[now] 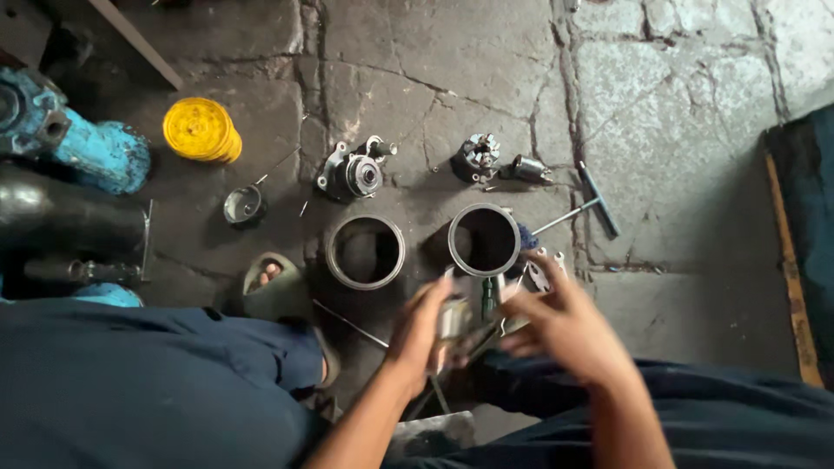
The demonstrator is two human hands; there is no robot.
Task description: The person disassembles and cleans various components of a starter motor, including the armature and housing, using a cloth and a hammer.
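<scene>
Both hands meet low over the stone floor (pixel 678 113), blurred. The left hand (pixel 421 334) has its grip clamped on a small metal cylinder (pixel 452 321); the right hand (pixel 565 326) is curled beside it, though I cannot tell what it grips. Two steel sleeves (pixel 366 252) stand just beyond, near a T-handle wrench (pixel 591 207).

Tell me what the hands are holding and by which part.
The left hand grips a small metal part around its side; the right hand is beside it, its hold blurred.
</scene>
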